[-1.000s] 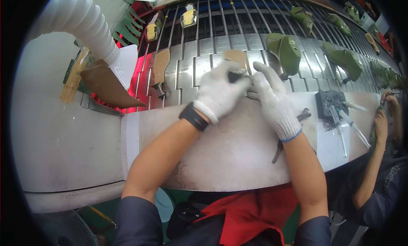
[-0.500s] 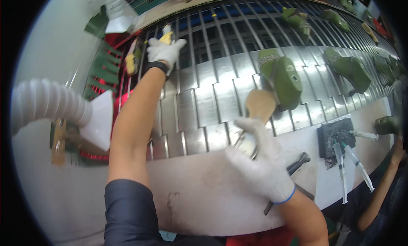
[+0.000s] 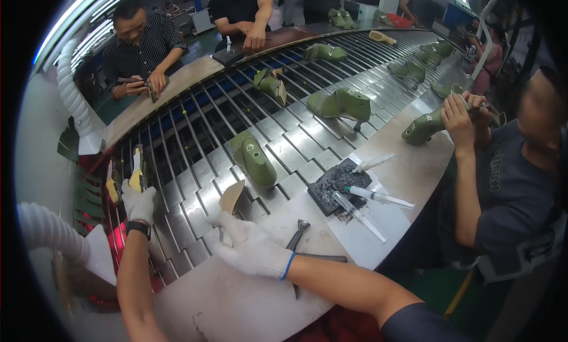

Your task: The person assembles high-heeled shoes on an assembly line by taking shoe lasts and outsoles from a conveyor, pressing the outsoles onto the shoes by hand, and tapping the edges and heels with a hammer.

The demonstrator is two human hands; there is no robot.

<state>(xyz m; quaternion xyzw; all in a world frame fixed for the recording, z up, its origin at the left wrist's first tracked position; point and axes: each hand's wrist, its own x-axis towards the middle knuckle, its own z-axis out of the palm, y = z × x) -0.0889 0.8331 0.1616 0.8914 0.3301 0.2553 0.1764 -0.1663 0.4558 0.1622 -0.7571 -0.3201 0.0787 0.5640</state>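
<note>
In a white glove, my left hand (image 3: 139,204) is at the conveyor's left side, its fingers closed around the near end of a long yellow-and-white shoe part (image 3: 137,177). A second yellow shoe part (image 3: 112,185) lies just left of it. My right hand (image 3: 253,247), also gloved, is over the conveyor's near edge. Its fingers are smeared by motion, with a pale thing beside them that I cannot make out. A tan shoe sole (image 3: 231,196) shows just beyond these fingers. It is beside a green shoe (image 3: 255,160) that lies on the slats with its underside showing.
Several green shoes (image 3: 342,104) sit along the slatted conveyor (image 3: 305,150). A hammer (image 3: 296,238) lies right of my right hand. Syringes (image 3: 378,197) rest on a black, smeared pad (image 3: 322,191). A co-worker (image 3: 497,182) at right holds a shoe. White ducts (image 3: 71,88) stand at left.
The view has swung up and to the right, bringing co-workers in. My left hand's fingers, spread before, are now closed around the yellow-and-white part. My right hand is still near the sole.
</note>
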